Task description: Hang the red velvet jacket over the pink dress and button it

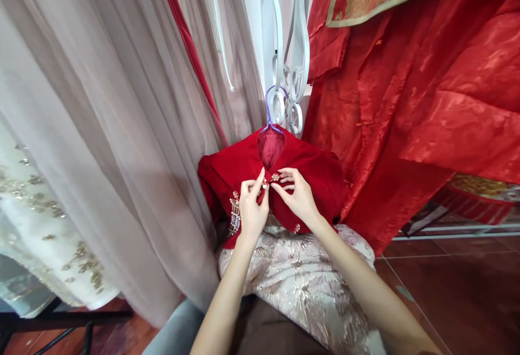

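Note:
A short red velvet jacket (317, 173) hangs on a purple hanger (271, 107) hooked on a white scrolled metal stand (298, 68). My left hand (252, 208) pinches the jacket's front edge just below the collar, at a pearl button (265, 184). My right hand (296, 192) pinches the opposite edge beside a jewelled clasp (275, 177). A jewelled tassel brooch (234, 214) hangs on the jacket's left chest. Below the jacket spreads a pale brocade skirt (300, 279) with a floral pattern.
Sheer beige drapes (101, 127) hang at the left, with a white gold-beaded garment (36, 219) behind them. Shiny red satin robes (426, 105) with gold embroidery hang at the right. Dark red floor tiles (455, 290) lie at the lower right.

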Available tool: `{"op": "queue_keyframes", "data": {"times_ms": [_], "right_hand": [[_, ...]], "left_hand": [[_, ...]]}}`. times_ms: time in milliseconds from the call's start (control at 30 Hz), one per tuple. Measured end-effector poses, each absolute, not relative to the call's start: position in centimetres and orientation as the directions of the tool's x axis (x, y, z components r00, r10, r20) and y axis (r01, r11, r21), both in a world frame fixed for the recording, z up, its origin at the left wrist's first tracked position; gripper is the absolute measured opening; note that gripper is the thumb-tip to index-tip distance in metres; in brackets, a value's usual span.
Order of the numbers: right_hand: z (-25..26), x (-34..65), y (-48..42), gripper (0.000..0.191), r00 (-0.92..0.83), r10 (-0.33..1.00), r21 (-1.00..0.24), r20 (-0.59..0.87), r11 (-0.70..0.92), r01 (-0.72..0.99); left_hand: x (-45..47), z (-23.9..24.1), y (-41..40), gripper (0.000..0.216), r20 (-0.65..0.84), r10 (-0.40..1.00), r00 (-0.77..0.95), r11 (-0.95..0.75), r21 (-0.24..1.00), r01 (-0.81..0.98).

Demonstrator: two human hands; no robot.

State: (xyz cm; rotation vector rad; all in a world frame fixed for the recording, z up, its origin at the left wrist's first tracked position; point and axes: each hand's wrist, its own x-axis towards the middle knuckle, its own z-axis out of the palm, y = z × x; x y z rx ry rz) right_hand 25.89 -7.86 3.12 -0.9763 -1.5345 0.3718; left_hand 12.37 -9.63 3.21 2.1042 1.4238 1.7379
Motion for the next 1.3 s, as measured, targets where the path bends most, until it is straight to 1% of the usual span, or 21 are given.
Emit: {"op": "queue_keyframes", "data": {"times_ms": [67,133,200,267,367,433,533,600,667,900,1067,1133,1233,1300], "right_hand": [[3.5,25.9,-7.2,0.026,0.048,0.754,-0.697,0.655,0.579,0.423],[3.7,25.8,-6.9,0.019,0.047,0.755,-0.677,0.654,0.556,0.482],[3.9,25.5,-6.8,0.013,0.052,0.761,-0.666,0.647,0.531,0.524],[4.1,25.3,-6.8,0.009,0.068,0.765,-0.672,0.64,0.514,0.533],[4.1,25.5,-7.0,0.009,0.05,0.768,-0.704,0.639,0.557,0.44],[4.1,25.9,-7.2,0.011,0.016,0.772,-0.73,0.636,0.595,0.336],[4.4,26.4,-7.8,0.015,-0.029,0.791,-0.77,0.611,0.602,0.21],[4.7,26.6,-8.1,0.016,-0.047,0.801,-0.786,0.596,0.595,0.169],[5.0,26.5,-8.2,0.015,-0.049,0.801,-0.786,0.596,0.595,0.165],[5.2,25.9,-7.8,0.016,-0.01,0.753,-0.736,0.658,0.645,0.207],[5.3,26.2,-7.7,0.018,-0.1,0.719,-0.679,0.687,0.685,0.263],[5.4,26.5,-7.7,0.017,-0.127,0.71,-0.664,0.693,0.697,0.272],[5.5,26.6,-7.8,0.014,-0.144,0.696,-0.646,0.703,0.71,0.281],[5.5,26.7,-7.7,0.013,-0.153,0.687,-0.633,0.711,0.719,0.286]], "left_hand": [[12.4,3.7,-9.1,0.042,0.731,0.683,-0.015,-0.58,0.554,0.598],[12.4,4.1,-8.4,0.042,0.715,0.699,-0.004,-0.579,0.571,0.582],[12.4,4.3,-7.9,0.036,0.708,0.704,-0.053,-0.571,0.609,0.551],[12.5,4.3,-7.7,0.024,0.703,0.698,-0.135,-0.557,0.652,0.514],[12.8,4.0,-7.8,0.01,0.695,0.688,-0.21,-0.54,0.683,0.492],[12.9,3.8,-8.0,0.008,0.7,0.679,-0.219,-0.543,0.681,0.492],[12.8,3.8,-8.3,0.008,0.699,0.686,-0.202,-0.555,0.683,0.475],[12.7,3.8,-8.4,0.007,0.688,0.699,-0.194,-0.554,0.693,0.461],[12.6,3.7,-8.4,0.007,0.68,0.709,-0.188,-0.554,0.701,0.448],[12.1,3.3,-8.3,0.008,0.663,0.744,-0.08,-0.589,0.707,0.391],[11.5,3.4,-8.3,0.008,0.637,0.771,0.027,-0.601,0.712,0.363],[11.3,3.7,-8.3,0.009,0.633,0.773,0.045,-0.597,0.703,0.387],[10.9,4.5,-8.3,0.006,0.648,0.757,0.087,-0.601,0.638,0.482],[10.6,5.3,-8.3,0.004,0.66,0.732,0.169,-0.622,0.547,0.561]]}}
